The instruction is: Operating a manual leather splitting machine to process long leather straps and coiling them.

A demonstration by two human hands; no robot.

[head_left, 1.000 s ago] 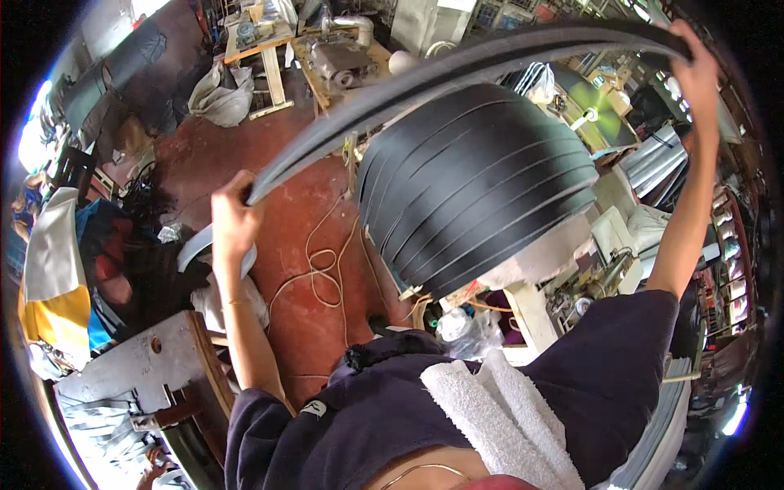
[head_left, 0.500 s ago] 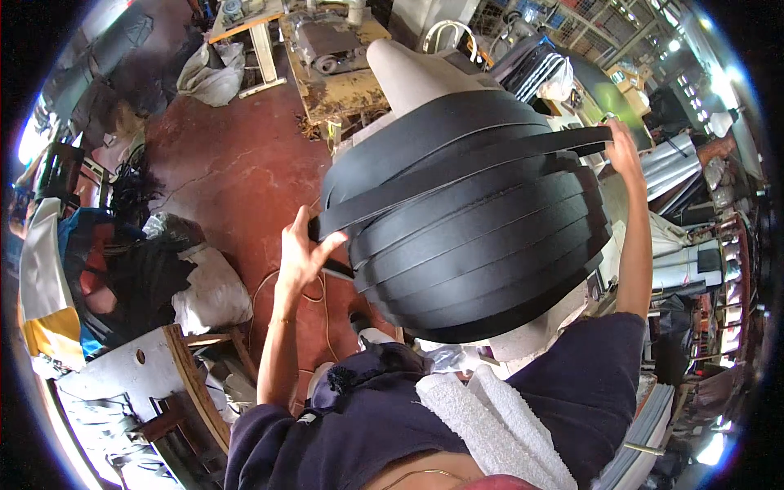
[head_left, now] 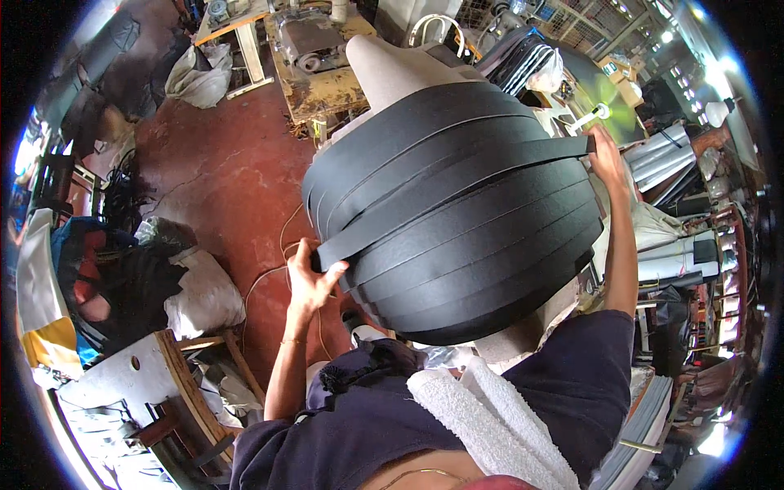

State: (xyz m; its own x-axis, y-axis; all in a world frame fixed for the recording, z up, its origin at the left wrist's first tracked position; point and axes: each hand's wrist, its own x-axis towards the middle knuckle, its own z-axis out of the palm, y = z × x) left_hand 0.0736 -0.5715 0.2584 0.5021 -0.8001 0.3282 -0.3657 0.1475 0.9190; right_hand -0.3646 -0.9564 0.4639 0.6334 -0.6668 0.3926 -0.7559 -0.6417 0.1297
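Several wide black leather-like strips [head_left: 490, 253] lie side by side, overlapping, across a pale rounded beam [head_left: 384, 73] in front of me. One loose black strip [head_left: 457, 184] runs slantwise over the others. Its near-left end is gripped by my left hand [head_left: 310, 282], thumb on the upper face and fingers curled beneath. Up at the far right, my right hand [head_left: 607, 159] pinches the other end. Between my hands the strip lies nearly flat against the ones under it. Some fingertips of both hands are hidden.
A stained wooden table [head_left: 314, 96] with a motor-like machine [head_left: 309, 41] stands beyond the beam. White sacks [head_left: 208, 294] and dark material lie left, near a wooden-edged board [head_left: 192, 384]. A blurred green fan [head_left: 612, 110] and rolls of sheet material [head_left: 670, 265] are right. A cord crosses the red floor [head_left: 204, 180].
The loose strip has come down closer onto the layered strips. My left hand has moved lower with its end, and my right hand has shifted slightly left and down. The view has moved slightly.
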